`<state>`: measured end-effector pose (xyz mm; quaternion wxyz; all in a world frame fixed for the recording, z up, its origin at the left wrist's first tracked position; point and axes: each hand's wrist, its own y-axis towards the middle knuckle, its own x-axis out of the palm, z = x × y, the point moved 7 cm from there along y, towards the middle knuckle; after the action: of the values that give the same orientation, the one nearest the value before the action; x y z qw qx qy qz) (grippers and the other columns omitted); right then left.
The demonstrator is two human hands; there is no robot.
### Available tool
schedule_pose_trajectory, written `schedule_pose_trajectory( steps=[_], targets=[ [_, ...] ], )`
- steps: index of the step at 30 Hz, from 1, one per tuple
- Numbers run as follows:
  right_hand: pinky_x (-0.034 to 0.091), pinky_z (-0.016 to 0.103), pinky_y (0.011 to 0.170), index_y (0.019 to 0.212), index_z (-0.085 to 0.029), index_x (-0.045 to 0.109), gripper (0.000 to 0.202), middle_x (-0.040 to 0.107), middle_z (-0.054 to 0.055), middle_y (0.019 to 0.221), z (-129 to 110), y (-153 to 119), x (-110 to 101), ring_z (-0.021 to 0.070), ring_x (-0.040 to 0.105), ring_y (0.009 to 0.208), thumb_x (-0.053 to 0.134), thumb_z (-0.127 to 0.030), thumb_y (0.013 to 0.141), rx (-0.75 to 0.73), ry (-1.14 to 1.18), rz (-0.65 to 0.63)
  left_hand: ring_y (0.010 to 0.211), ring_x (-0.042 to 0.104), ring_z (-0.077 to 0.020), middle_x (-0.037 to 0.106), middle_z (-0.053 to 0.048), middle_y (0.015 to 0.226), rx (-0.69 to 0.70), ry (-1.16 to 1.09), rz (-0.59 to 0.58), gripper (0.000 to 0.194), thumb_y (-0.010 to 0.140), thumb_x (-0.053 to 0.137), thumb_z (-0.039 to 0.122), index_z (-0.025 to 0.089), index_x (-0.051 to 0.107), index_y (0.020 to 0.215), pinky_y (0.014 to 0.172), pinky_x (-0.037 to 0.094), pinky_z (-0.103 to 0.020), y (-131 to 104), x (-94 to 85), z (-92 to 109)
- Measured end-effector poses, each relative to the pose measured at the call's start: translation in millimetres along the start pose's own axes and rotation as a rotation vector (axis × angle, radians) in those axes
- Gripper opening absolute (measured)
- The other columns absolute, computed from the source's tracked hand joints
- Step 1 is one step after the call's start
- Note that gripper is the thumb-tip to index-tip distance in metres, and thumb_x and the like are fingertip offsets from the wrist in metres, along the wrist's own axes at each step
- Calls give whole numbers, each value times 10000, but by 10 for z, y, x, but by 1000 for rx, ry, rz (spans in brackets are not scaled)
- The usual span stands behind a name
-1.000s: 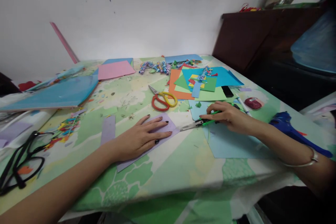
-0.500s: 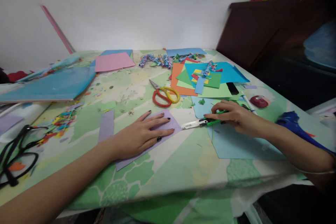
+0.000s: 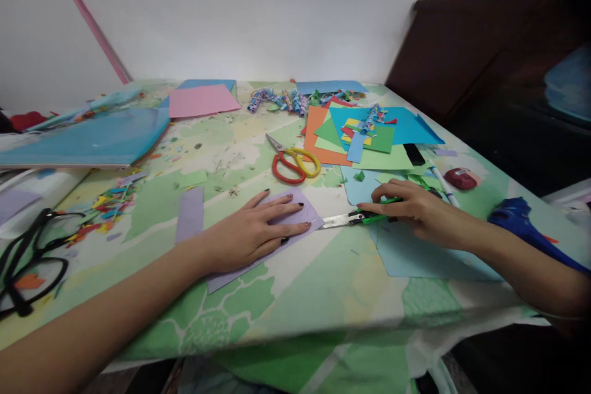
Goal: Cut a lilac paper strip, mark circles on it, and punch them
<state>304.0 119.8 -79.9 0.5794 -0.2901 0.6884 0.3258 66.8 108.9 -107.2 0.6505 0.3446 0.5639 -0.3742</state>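
My left hand [image 3: 258, 231] lies palm down on a purple sheet of paper [image 3: 302, 204], its fingers spread. The sheet rests on the patterned tablecloth [image 3: 318, 295]. My right hand [image 3: 413, 206] is closed around a green and black utility knife [image 3: 341, 220]. The knife's metal blade points left, and its tip touches or overlaps the right corner of the purple sheet. Under my right hand lies light blue paper [image 3: 429, 258]. Beyond the purple sheet sit scissors [image 3: 295, 163] with one red and one yellow handle.
Black glasses [image 3: 28, 265] and colourful scraps [image 3: 108, 209] lie at the left. A blue folder [image 3: 92, 138] and a pink sheet [image 3: 203, 100] are further back. Stacked coloured papers [image 3: 318, 135], a dark red object [image 3: 460, 178] and a blue object [image 3: 517, 218] lie on the right.
The view has shifted slightly, so the table's things appear a little higher and further right. Both hands keep nearly the same places, and the blade still meets the purple sheet's corner.
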Motion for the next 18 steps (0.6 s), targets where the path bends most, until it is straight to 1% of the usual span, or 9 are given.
schedule_pose_trajectory(
  steps=[6, 9, 13, 16, 18],
  targets=[
    [407, 378, 799, 1358, -329, 455, 735, 561, 82, 1066, -64, 28, 16, 216, 511, 924, 371, 43, 730, 16, -18, -24, 1397, 228, -239, 276, 5, 1518, 1, -24, 14, 455, 982, 276, 296, 419, 255, 1419, 1125, 123, -496, -8, 0, -9],
    [400, 376, 791, 1365, -324, 447, 799, 551, 84, 1072, -112, 42, 22, 219, 499, 919, 368, 72, 675, 23, -35, -46, 1405, 206, -234, 267, -2, 1522, 3, 4, 3, 462, 983, 270, 297, 420, 231, 1426, 1122, 123, -505, -6, 13, -7],
    [390, 375, 774, 1328, -283, 498, 840, 553, 92, 1043, -207, 90, 33, 220, 490, 887, 359, 88, 587, 3, -72, -60, 1405, 206, -232, 278, -15, 1517, 3, 22, 3, 461, 983, 266, 301, 408, 232, 1430, 1121, 122, -504, -2, 13, 2],
    [385, 370, 746, 1304, -250, 525, 813, 550, 104, 1037, -287, 143, 41, 222, 480, 864, 367, 73, 575, -30, -92, -49, 1407, 197, -236, 283, -24, 1515, 6, 34, -3, 465, 983, 258, 298, 406, 222, 1433, 1114, 130, -516, 0, 14, 9],
    [380, 368, 738, 1306, -249, 524, 816, 550, 106, 1037, -335, 175, 43, 225, 478, 862, 376, 63, 567, -47, -95, -40, 1408, 194, -237, 280, -28, 1516, 2, 37, -14, 464, 983, 255, 293, 404, 226, 1432, 1112, 132, -520, 1, 19, 7]
  ],
)
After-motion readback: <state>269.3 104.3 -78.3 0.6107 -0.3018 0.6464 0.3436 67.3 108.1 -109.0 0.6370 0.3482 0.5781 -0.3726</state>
